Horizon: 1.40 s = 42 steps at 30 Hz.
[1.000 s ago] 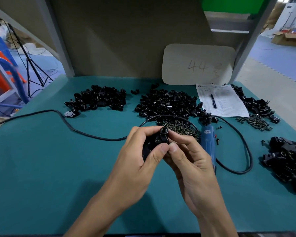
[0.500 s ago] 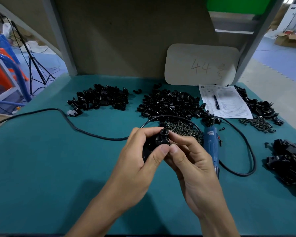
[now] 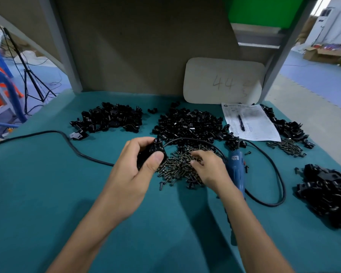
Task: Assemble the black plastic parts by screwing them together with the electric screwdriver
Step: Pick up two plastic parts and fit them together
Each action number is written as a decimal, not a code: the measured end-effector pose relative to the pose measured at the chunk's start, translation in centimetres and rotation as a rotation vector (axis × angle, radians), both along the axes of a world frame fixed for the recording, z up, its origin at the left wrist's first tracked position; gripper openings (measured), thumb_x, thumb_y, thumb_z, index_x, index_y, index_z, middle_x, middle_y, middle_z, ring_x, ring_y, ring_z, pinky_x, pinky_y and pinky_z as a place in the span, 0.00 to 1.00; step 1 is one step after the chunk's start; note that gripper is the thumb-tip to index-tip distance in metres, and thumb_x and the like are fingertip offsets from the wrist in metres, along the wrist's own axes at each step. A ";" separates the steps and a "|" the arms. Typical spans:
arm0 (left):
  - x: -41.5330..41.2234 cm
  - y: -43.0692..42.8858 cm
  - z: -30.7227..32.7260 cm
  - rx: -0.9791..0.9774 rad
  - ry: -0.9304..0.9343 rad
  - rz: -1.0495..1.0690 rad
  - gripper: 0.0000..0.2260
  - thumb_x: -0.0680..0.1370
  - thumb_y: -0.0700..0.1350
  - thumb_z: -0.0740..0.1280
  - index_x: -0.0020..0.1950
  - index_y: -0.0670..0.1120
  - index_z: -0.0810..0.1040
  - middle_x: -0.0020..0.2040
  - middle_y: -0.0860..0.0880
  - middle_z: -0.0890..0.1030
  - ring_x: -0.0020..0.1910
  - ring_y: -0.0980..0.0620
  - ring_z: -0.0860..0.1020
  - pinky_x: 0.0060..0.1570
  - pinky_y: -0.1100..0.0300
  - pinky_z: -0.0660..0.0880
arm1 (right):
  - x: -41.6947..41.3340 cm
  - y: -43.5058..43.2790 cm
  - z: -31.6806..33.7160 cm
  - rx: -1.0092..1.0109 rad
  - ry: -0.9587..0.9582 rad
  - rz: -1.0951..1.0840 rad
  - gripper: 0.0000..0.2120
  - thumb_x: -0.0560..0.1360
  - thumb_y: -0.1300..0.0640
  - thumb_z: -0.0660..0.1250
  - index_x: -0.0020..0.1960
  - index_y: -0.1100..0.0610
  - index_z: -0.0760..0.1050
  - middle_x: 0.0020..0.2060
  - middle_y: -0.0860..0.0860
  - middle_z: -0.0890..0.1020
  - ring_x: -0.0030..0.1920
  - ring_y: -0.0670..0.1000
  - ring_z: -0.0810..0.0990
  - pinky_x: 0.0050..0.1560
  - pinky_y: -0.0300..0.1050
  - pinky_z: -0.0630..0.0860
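Black plastic part [image 3: 155,151]: centre frame, lifted off the mat, gripped in the left hand [image 3: 133,174], with the thumb across its front and fingers curled round the back. The right hand [image 3: 210,169] is just to its right, palm down, fingertips [image 3: 193,157] dipped into the near screw pile [image 3: 175,168]. Can't tell if it pinches a screw (the tips are buried among them).

Electric screwdriver [image 3: 235,170]: 1, blue, lying on the mat right of centre, partly hidden behind the right forearm. Its cord [image 3: 280,180] loops out right, arcs back behind the screws and hands, then runs off the left edge.

Counts:
- Screw piles: 2, the second screw pile [image 3: 287,147] at mid right.
- Heaps of black parts: 4, i.e. upper-left heap [image 3: 110,119], centre heap [image 3: 189,125], upper-right heap [image 3: 287,129] and right heap [image 3: 327,194].
- 2 stray parts [image 3: 78,135] lie by the upper-left heap.
- 1 paper sheet [image 3: 254,127] with 1 pen [image 3: 241,123] on it.
- 1 board [image 3: 222,81] marked "44", leaning at the back.

Edges and room:
- The teal mat [image 3: 47,203] ends at the back panel along the top.
- Its right edge slants down frame right, and the right heap sits near it.
- The widest bare stretch is lower left and lower centre, crossed only by the cord at left.
- Between the hands and the centre heap, room is tight.
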<state>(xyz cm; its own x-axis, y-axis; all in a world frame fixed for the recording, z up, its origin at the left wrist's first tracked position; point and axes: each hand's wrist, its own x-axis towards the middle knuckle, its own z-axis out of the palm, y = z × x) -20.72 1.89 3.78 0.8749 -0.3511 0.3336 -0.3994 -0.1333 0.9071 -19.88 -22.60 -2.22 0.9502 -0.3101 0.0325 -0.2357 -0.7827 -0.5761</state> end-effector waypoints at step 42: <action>-1.0 -1.3 -0.2 0.050 -0.063 -0.045 0.12 0.80 0.58 0.63 0.62 0.59 0.72 0.56 0.58 0.78 0.59 0.56 0.78 0.56 0.62 0.73 | -7.2 4.7 9.2 0.889 -0.441 0.335 0.05 0.76 0.57 0.72 0.51 0.52 0.85 0.42 0.53 0.86 0.43 0.51 0.85 0.46 0.42 0.82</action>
<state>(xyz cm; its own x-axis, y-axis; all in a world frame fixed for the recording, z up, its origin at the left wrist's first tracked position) -21.73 0.57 3.57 0.8356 -0.4073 0.3687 -0.4621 -0.1582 0.8726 -27.07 -17.92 6.93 0.9510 -0.1151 0.2869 0.2863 -0.0215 -0.9579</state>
